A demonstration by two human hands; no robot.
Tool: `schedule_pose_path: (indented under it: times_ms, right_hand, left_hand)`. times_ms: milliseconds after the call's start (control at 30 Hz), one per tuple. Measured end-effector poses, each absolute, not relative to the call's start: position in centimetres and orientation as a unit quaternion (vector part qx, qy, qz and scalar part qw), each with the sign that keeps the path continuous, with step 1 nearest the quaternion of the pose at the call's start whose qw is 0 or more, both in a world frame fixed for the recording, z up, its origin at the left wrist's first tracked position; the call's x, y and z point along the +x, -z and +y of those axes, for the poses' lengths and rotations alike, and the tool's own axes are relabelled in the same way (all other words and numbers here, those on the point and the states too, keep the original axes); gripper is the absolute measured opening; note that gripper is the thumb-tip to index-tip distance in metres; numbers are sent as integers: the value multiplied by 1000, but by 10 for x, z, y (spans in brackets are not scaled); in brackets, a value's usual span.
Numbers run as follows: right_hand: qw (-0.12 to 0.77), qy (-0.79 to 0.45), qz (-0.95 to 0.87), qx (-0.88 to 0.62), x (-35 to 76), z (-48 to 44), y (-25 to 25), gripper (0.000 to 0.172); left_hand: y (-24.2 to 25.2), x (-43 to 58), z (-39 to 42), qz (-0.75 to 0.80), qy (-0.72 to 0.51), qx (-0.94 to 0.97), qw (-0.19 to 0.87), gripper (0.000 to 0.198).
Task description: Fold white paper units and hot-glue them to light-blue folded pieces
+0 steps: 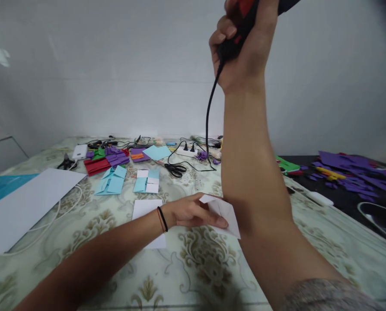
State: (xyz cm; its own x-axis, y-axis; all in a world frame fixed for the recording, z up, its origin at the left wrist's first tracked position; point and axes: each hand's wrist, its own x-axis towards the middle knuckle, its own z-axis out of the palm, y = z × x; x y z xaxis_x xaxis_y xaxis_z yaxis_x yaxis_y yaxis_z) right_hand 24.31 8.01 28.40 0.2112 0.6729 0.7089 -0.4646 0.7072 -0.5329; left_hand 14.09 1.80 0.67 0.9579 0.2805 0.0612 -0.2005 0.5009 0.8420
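Note:
My right hand (244, 47) is raised high near the top of the view, fist closed round the black and red handle of a corded tool (241, 30); its black cord (208, 125) hangs down to the table. My left hand (193, 211) rests low on the patterned table, fingers pinched on a folded white paper piece (227, 214). A white paper sheet (145, 209) lies just behind my left wrist, partly hidden by it.
Black scissors (175, 169) lie behind, beside light blue folded papers (115, 180) and blue-and-white pieces (147, 180). Red and purple paper stacks (106, 160), a white power strip (186, 152), a large white sheet (27, 203) at left, purple scraps (355, 170) on a dark surface at right.

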Motion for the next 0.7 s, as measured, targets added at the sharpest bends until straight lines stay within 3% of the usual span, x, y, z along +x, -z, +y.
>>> schedule_pose_path:
  times_ms: [133,233,400,533,700]
  right_hand:
    - [749,-308,-571,-135,247,76,-281,50]
    - [732,-258,-604,-182,256,82,-278,44]
    - [620,-174,-725,-244,270,92,-252,38]
    - [587,-169,-746,-265,278,82,-211,26]
    - [581,-190,-743,-274,287,47,-163,33]
  left_hand:
    - [-15,115,29,66,-146,502,850,50]
    - [-40,85,52,93,-169,609,770,64]
    - [-82,40,85,282,-367,721,516,34]
    - [-108,18,82,312,-495,692,423,31]
    - [-139,2,61,308,-592,676,313,31]
